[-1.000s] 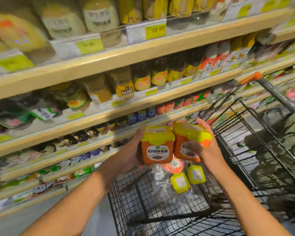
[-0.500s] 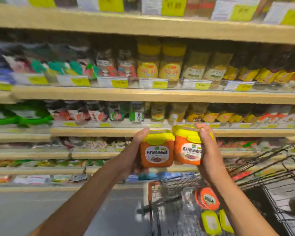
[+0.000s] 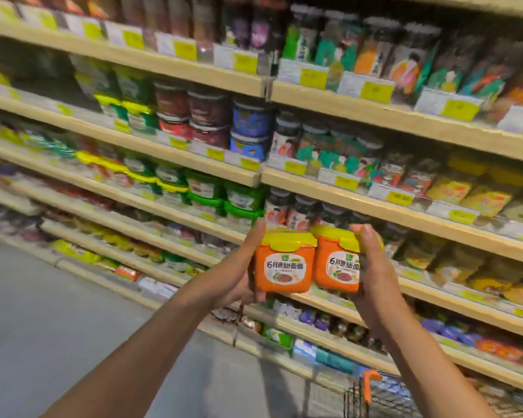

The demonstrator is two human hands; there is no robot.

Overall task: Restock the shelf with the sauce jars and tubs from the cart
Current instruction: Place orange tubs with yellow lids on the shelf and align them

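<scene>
Grey floor [image 3: 43, 312] fills the lower left corner, running up to the foot of the shelf [image 3: 405, 217], whose pale boards slant across the whole view with yellow price tags [image 3: 376, 92] along their front edges; on the middle boards toward the left stand green-lidded tubs [image 3: 206, 191], motion-blurred, so their labels cannot be read. Near the centre the left hand [image 3: 239, 267] grips the left tub [image 3: 283, 267], fingers curled round its left side and a fingertip reaching its yellow lid; this orange tub is upright, its label facing the camera, held in the air before the front edge of a lower board. Touching it on the right is the right tub [image 3: 335, 267], of the same kind and upright, held by the right hand [image 3: 372, 267], whose fingers wrap over its right side and lid corner. Farther right, yellow-lidded jars [image 3: 465, 188] line a board; at the bottom edge, below the right forearm, an orange-cornered bit of the wire cart [image 3: 370, 384] shows.
</scene>
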